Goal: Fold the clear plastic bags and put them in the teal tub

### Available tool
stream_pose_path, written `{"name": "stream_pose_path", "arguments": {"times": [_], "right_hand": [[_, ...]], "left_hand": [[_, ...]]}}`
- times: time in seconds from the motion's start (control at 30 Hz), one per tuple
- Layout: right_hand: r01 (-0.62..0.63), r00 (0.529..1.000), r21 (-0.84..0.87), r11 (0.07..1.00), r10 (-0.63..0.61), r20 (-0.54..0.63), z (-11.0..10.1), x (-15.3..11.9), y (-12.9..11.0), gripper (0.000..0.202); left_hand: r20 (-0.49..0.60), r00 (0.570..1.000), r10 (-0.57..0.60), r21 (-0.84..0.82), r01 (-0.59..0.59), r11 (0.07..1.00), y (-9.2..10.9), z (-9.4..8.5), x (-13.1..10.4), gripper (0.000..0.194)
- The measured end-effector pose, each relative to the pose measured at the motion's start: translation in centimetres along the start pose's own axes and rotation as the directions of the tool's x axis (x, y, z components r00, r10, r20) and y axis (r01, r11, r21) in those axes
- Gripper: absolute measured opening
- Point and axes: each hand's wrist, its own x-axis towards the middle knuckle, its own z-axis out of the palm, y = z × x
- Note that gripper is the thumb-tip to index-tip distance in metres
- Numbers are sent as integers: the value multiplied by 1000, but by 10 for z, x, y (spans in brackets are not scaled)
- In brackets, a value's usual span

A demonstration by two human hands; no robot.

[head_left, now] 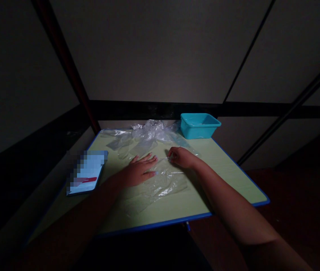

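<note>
A clear plastic sheet or bag point(167, 183) lies flat in the middle of a pale green table point(224, 169). My left hand point(138, 171) rests on it palm down, fingers spread and pointing right. My right hand point(180, 156) sits at the sheet's far edge with its fingers curled, pinching the plastic there. A loose pile of more clear plastic point(144, 137) lies beyond both hands at the back of the table.
A turquoise plastic tub point(199, 125) stands at the table's back right corner. A blue tablet-like object point(88, 172) lies at the left edge. The table has a blue rim. Dim walls and dark frame bars surround it.
</note>
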Motion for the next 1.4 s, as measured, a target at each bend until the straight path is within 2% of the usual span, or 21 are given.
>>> {"name": "stream_pose_path", "arguments": {"times": [0.13, 0.33, 0.4, 0.47, 0.53, 0.6, 0.67, 0.77, 0.83, 0.93, 1.13, 1.23, 1.3, 1.4], "right_hand": [[-63, 998, -111, 992, 60, -31, 1, 1, 2, 6], [-259, 960, -217, 941, 225, -166, 1, 0, 7, 8], [-270, 946, -220, 937, 216, -241, 0, 0, 6, 11], [-176, 947, -161, 971, 122, -296, 0, 1, 3, 14], [-8, 949, -54, 998, -9, -314, 1, 2, -1, 15], [136, 951, 54, 989, -116, -288, 4, 2, -5, 16], [201, 961, 103, 974, -175, -214, 8, 2, -7, 14], [198, 975, 51, 979, -192, -108, 12, 0, -9, 8], [183, 978, 14, 983, -180, -102, 14, 0, -10, 9], [169, 978, 19, 986, -165, -127, 14, -1, -11, 12], [160, 982, 5, 987, -159, -104, 14, -1, -10, 13], [165, 970, 51, 985, -153, -187, 13, -1, -12, 13], [190, 952, 126, 974, -151, -268, 11, -1, -16, 20], [268, 920, 314, 911, -146, -363, 9, -3, -24, 34]], "left_hand": [[-14, 1000, -7, 0, 7, 1000, 0, 0, -1, 50], [-26, 1000, 2, 11, -1, 1000, -3, 2, -1, 48], [-51, 999, 3, 20, -2, 1000, -3, 1, -1, 50], [-98, 995, -4, 29, 7, 1000, -1, -1, 0, 54], [-154, 988, -26, 42, 32, 999, 0, -1, 0, 55], [-182, 982, -48, 59, 59, 997, -1, -1, 0, 55], [-157, 986, -54, 79, 67, 995, -3, 2, 0, 56], [-74, 996, -57, 103, 64, 993, -6, 6, -1, 60], [-55, 996, -67, 115, 73, 991, -7, 7, -1, 61], [-81, 995, -66, 131, 77, 988, -6, 6, -2, 62], [-143, 989, -37, 122, 55, 991, -1, 2, -1, 59], [-262, 964, 38, 128, -4, 992, 6, -5, -3, 58], [-371, 923, 105, 158, -48, 986, 12, -12, -6, 58], [-417, 883, 215, 231, -125, 965, 20, -18, -10, 58]]}}
